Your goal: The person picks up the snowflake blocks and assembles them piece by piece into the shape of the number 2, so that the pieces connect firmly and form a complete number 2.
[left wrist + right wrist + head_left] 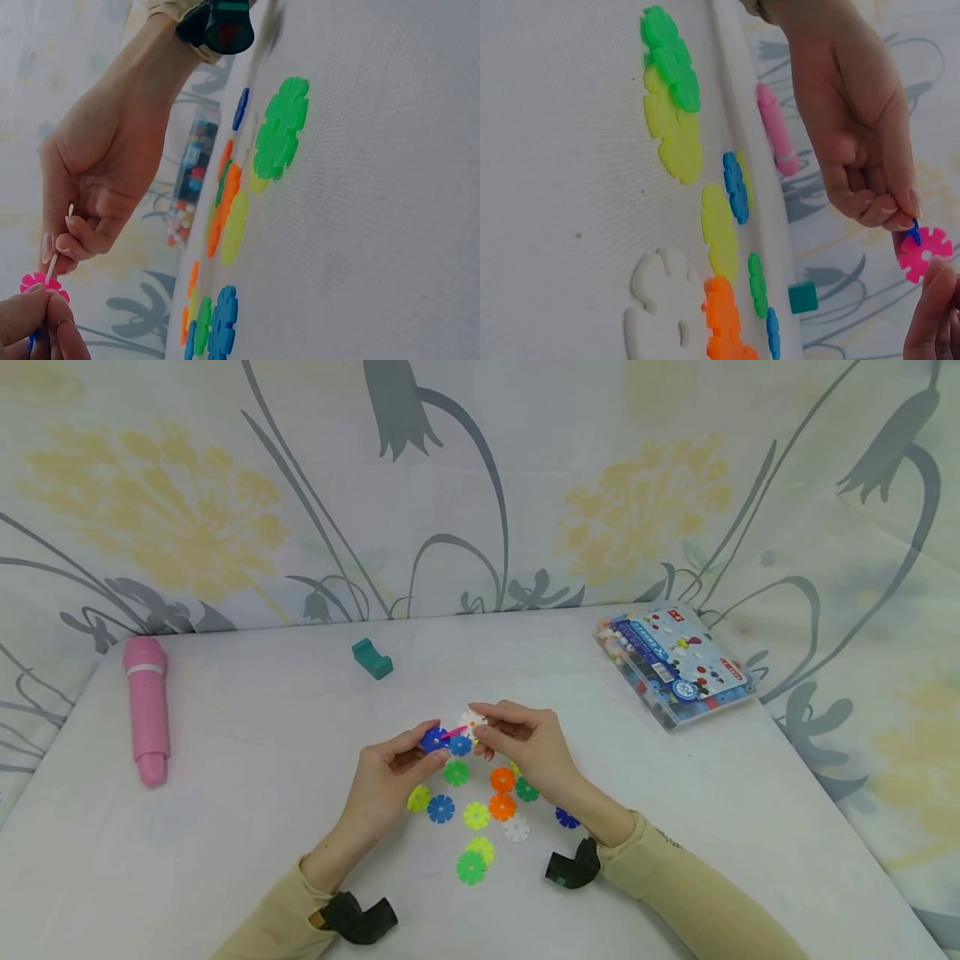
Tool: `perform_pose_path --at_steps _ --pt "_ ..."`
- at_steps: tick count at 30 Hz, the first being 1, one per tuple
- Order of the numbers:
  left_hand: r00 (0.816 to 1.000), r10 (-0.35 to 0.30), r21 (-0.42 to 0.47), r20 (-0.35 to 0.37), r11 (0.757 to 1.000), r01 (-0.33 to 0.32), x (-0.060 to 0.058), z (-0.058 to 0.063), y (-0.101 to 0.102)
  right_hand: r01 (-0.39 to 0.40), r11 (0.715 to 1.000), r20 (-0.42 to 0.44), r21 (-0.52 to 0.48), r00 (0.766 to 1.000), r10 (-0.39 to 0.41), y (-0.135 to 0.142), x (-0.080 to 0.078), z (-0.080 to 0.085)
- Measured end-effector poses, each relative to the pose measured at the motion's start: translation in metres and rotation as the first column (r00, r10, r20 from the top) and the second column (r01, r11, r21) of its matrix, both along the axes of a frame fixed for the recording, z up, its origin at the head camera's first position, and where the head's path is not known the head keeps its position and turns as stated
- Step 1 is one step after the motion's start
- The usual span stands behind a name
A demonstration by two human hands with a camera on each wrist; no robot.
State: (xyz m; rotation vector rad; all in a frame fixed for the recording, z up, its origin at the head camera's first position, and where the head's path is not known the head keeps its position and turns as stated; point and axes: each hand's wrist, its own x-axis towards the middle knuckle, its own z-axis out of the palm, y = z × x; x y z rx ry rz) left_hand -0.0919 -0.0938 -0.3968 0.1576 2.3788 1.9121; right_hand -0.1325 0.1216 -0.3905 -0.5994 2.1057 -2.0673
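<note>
Centrally, two bare hands work above a white surface (262, 735); clock positions are read from the head view, with the hands at the dial's centre. Next in size, a transparent case (678, 656) lies near two o'clock. A pink cylinder (149, 710) lies at nine o'clock. The left hand (378, 772) pinches a dark blue disc (432, 741); the right hand (536, 739) pinches a white disc (471, 721). A teal block (372, 658) lies near ten o'clock. Smallest are the notched pieces: loose discs (476, 816) scattered toward six o'clock, some overlapping, and a pink disc (915, 259) between the hands, apparently slotted into the dark blue disc. All seem thin moulded plastic, probably very light, fairly stiff and slightly slippery; the narrow lobes beside each notch are likely weakest. A suitable hold is thumb and forefinger on the flat faces near the rim, clear of the meeting notches.
</note>
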Motion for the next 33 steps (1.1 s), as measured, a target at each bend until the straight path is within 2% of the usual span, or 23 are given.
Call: perform_pose_path --at_steps 15,26,30,33 --pt "0.999 0.043 0.009 -0.022 0.999 -0.043 -0.0006 0.0005 0.0013 0.000 0.999 0.032 0.032 0.999 -0.001 -0.0029 0.0008 -0.0023" --pt "0.999 0.025 0.033 -0.029 0.999 -0.024 -0.0022 -0.0005 0.0005 0.025 1.000 0.071 -0.013 0.997 -0.024 -0.0029 -0.0016 -0.0051" --pt "1.000 0.010 0.042 -0.022 0.999 -0.009 -0.0019 0.0000 0.0000 0.024 1.000 0.082 -0.005 0.996 -0.023 -0.0032 -0.0009 -0.0033" --pt "0.999 -0.011 0.062 -0.043 0.998 0.013 -0.0013 0.0002 -0.0001 0.014 1.000 0.095 -0.006 0.995 -0.014 -0.0035 -0.0002 -0.0032"
